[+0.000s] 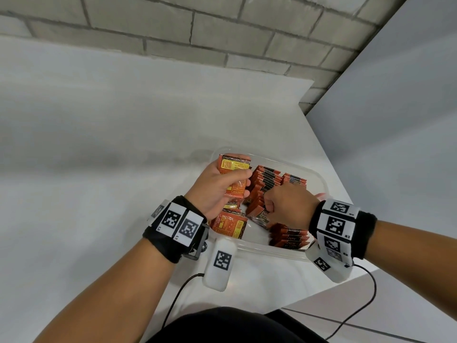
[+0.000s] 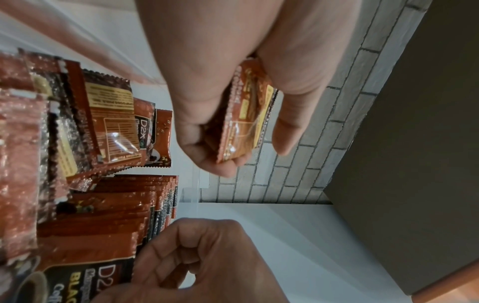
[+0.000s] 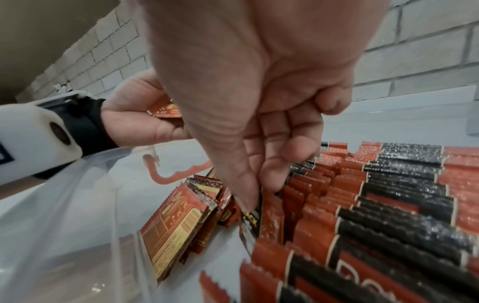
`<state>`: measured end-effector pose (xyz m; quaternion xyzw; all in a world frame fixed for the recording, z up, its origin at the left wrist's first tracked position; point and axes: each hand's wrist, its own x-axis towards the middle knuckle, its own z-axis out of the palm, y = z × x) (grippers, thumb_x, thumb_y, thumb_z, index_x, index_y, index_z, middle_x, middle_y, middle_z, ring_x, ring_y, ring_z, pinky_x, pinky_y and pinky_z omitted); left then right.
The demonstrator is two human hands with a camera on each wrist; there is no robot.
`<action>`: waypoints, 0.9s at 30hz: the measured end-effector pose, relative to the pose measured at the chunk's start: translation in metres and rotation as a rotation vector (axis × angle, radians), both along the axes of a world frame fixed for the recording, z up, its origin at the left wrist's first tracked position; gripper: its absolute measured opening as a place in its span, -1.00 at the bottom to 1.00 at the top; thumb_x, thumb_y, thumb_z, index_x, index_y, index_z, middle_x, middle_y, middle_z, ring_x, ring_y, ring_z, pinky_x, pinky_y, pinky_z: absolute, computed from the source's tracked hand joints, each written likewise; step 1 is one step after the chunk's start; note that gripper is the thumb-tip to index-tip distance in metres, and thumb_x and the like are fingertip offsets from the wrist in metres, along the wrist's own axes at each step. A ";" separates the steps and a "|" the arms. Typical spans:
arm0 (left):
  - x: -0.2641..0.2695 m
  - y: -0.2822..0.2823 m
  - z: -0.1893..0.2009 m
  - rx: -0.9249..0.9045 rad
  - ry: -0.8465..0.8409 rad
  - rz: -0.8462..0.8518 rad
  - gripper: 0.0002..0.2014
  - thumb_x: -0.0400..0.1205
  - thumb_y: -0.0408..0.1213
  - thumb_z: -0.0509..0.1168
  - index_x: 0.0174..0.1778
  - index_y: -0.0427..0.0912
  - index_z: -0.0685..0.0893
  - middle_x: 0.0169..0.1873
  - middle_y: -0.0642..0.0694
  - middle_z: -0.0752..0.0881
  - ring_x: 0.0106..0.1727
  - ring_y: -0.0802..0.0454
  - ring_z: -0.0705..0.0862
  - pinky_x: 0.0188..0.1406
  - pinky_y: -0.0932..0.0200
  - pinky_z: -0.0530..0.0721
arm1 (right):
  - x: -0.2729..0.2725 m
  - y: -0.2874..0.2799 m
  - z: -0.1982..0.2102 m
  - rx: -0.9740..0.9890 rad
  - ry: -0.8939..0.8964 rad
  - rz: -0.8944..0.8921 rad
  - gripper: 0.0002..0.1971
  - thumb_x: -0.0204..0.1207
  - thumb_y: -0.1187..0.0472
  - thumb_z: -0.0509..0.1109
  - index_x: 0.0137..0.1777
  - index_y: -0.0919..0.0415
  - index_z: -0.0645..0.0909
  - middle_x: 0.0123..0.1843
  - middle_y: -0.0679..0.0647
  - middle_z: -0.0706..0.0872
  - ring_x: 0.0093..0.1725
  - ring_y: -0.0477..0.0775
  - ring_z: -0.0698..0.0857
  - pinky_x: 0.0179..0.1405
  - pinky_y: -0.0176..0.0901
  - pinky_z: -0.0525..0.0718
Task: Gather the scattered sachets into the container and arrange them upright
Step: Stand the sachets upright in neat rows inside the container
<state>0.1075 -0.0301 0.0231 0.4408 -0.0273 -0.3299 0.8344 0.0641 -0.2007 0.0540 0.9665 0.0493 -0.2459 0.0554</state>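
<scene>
A clear plastic container (image 1: 320, 179) sits on the white table and holds rows of red-and-black sachets (image 1: 267, 179) standing on edge. A few more sachets (image 1: 230, 224) lie flat and loose at its left end. My left hand (image 1: 238, 172) hovers over that end and grips a small stack of orange-backed sachets (image 2: 246, 114) between thumb and fingers. My right hand (image 3: 255, 197) reaches down into the middle row. Its thumb and fingertips pinch the top edge of one black-fronted sachet (image 3: 249, 224), which leans tilted against the upright ones.
The white table (image 1: 123, 169) stretches away to the left and behind. Its right edge (image 1: 346, 184) runs close beside the container. A brick wall (image 1: 222, 33) stands behind, a grey panel (image 1: 408, 120) to the right. Cables (image 1: 178, 295) hang from both wrists.
</scene>
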 end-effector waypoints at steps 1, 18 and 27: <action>0.000 0.000 0.000 0.002 0.003 0.000 -0.77 0.54 -0.44 0.36 0.11 -0.19 0.64 -0.23 -0.20 0.64 -0.30 -0.03 0.66 -0.27 0.09 0.66 | -0.001 0.000 0.000 0.005 -0.009 0.001 -0.94 0.50 0.15 0.37 -0.11 0.11 0.65 -0.15 0.00 0.74 -0.17 0.03 0.64 -0.20 -0.20 0.48; -0.007 0.001 0.008 0.086 -0.011 -0.073 -0.87 0.64 -0.53 0.21 0.04 -0.28 0.58 -0.12 -0.28 0.73 -0.17 -0.10 0.76 -0.20 -0.03 0.80 | -0.009 -0.003 0.041 0.727 -0.340 -0.314 -0.72 0.50 0.04 0.46 0.17 -0.10 0.52 -0.05 -0.14 0.64 -0.35 -0.24 0.57 -0.30 -0.53 0.50; -0.017 0.000 0.038 0.287 -0.033 -0.048 -0.61 0.53 -0.01 0.34 0.15 -0.21 0.64 -0.01 -0.25 0.74 0.01 -0.18 0.77 0.00 -0.15 0.76 | -0.024 0.004 0.048 0.939 -0.643 -0.327 -0.84 0.41 0.29 0.54 -0.26 0.07 0.61 -0.32 -0.08 0.66 -0.37 -0.19 0.55 -0.32 -0.48 0.51</action>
